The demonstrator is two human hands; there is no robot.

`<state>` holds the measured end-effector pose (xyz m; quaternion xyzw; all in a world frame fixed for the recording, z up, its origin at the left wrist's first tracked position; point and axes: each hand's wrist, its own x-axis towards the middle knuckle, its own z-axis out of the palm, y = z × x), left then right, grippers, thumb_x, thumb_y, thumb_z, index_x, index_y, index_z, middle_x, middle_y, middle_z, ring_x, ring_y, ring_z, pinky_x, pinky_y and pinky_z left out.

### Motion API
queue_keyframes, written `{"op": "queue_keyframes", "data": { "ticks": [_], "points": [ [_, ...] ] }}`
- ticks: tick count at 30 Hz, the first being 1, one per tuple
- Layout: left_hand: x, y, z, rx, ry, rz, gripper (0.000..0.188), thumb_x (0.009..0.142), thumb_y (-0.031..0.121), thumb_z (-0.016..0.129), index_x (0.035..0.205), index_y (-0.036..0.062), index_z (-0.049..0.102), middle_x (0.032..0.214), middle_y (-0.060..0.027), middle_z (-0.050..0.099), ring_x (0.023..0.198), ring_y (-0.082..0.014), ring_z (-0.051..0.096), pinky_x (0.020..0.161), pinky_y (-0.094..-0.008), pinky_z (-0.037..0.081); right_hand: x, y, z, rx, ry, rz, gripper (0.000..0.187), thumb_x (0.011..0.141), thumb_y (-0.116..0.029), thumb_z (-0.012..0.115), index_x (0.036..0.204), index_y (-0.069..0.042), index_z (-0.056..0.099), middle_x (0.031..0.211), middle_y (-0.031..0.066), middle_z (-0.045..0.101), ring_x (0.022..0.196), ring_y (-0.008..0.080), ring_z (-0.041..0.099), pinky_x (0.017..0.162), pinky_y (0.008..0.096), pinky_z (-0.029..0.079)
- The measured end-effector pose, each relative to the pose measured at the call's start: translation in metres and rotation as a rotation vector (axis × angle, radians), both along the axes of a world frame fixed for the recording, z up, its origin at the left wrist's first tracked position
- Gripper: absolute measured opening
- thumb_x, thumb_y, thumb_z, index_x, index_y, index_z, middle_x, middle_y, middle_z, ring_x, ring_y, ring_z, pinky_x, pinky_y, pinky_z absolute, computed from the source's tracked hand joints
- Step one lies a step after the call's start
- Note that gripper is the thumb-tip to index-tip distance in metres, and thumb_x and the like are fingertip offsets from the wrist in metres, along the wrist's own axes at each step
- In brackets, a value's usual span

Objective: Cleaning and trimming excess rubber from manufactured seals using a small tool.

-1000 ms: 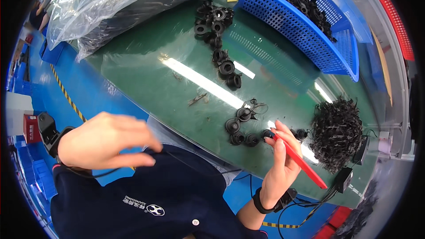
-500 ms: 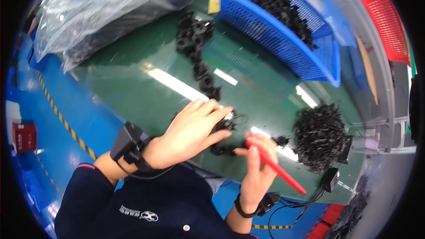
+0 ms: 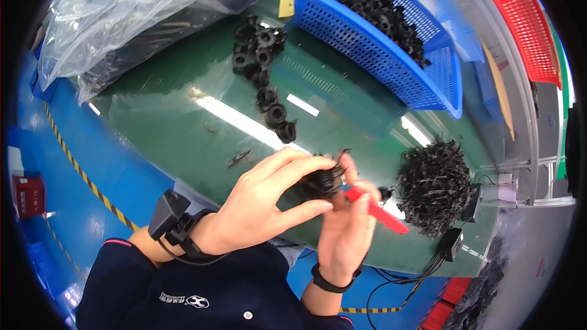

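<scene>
My left hand (image 3: 260, 195) is curled round a small cluster of black rubber parts (image 3: 320, 184), with fingers above and thumb below. Close against it on the right, my right hand (image 3: 347, 229) grips a red-handled tool (image 3: 387, 217). The handle slants down to the right; its working end is hidden among the fingers and the parts. Beyond my hands, a line of black ring-shaped rubber parts (image 3: 276, 112) runs up the green table to a small heap (image 3: 263, 40). To the right stands a large pile of thin black trimmings (image 3: 435, 188).
A blue perforated basket (image 3: 373, 61) full of black rings stands at the back right. A see-through plastic bag (image 3: 140, 18) lies at the back left. Near the basket is a yellow block (image 3: 286, 6). Cables and a small black box (image 3: 451, 243) sit at the table's right edge.
My left hand has closed round the black parts after lying spread over them. My right hand has brought the red tool against them, and its handle has shifted a little up and left.
</scene>
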<state>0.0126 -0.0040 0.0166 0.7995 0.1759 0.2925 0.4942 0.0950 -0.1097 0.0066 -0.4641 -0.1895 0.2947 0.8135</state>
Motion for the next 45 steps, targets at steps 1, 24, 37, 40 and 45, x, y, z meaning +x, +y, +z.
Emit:
{"op": "queue_keyframes", "data": {
  "ticks": [1,24,37,40,45],
  "points": [
    [0.001,0.000,0.001,-0.103,-0.076,-0.007,0.039,0.066,0.010,0.068,0.102,0.0036,0.055,0.092,-0.0082,0.055,0.077,-0.0173,0.054,0.067,-0.0268,0.043,0.002,0.002,0.002,-0.002,0.013,-0.011,0.021,0.089,-0.023,0.040,0.101,-0.006,0.045,0.125,0.0213,0.035,0.110,0.0292,0.042,0.089,0.0401,0.038],
    [-0.001,0.010,-0.014,0.015,-0.036,0.090,0.024,0.055,0.000,0.068,0.076,0.0042,0.058,0.080,-0.0057,0.050,0.075,-0.0184,0.051,0.065,-0.0273,0.042,0.005,0.007,0.002,0.027,-0.053,0.166,0.018,0.084,-0.006,0.047,0.100,-0.001,0.053,0.121,0.0213,0.040,0.115,0.0294,0.039,0.095,0.0388,0.029],
    [-0.005,0.010,-0.012,-0.323,-0.099,-0.068,0.028,0.060,-0.005,0.067,0.086,0.0030,0.057,0.078,-0.0030,0.054,0.071,-0.0097,0.050,0.066,-0.0225,0.042,0.009,0.004,0.007,-0.155,-0.185,0.094,0.015,0.085,-0.002,0.044,0.098,0.005,0.050,0.102,0.0194,0.055,0.097,0.0224,0.053,0.085,0.0309,0.042],
    [-0.014,0.017,-0.013,-0.716,-0.159,-0.210,0.034,0.061,-0.008,0.066,0.089,0.0016,0.051,0.080,-0.0017,0.046,0.071,-0.0080,0.044,0.067,-0.0216,0.039,0.001,0.009,0.008,-0.115,-0.123,0.029,0.015,0.085,-0.001,0.045,0.097,0.005,0.049,0.099,0.0215,0.055,0.092,0.0248,0.056,0.082,0.0320,0.044],
    [-0.020,0.024,-0.013,-0.858,-0.042,-0.268,0.028,0.074,-0.001,0.057,0.101,0.0008,0.048,0.094,-0.0045,0.049,0.084,-0.0083,0.046,0.074,-0.0209,0.037,0.001,0.007,0.006,-0.153,-0.237,-0.006,0.014,0.083,-0.001,0.046,0.095,0.007,0.050,0.095,0.0223,0.057,0.089,0.0249,0.057,0.081,0.0313,0.044]
  ]
}}
